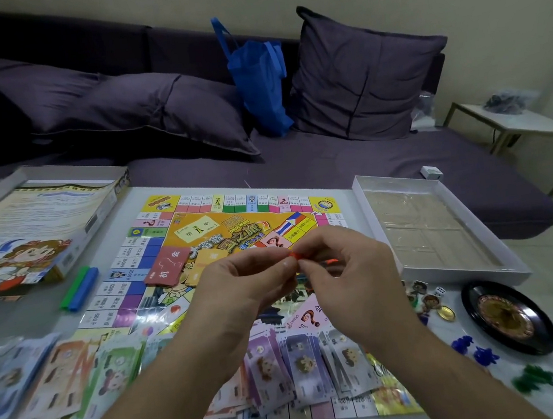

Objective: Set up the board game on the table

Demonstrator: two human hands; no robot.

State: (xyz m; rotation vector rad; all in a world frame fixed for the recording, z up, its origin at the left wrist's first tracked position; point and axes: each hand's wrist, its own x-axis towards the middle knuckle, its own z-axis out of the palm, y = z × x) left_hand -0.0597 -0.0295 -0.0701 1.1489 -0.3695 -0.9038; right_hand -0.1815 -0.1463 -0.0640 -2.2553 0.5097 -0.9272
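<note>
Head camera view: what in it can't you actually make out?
- Small orange piece: mostly covered by the fingertips of the left hand and right hand; shape unclear.
- Colourful game board: near half hidden by hands and paper banknotes.
- Board square text: too small.

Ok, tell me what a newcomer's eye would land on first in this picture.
First, the two hands raised in the middle: the left hand and right hand together pinch a small orange piece above the colourful game board. Next, the fanned paper money along the board's near edge, and the black roulette wheel at the table's right.
</note>
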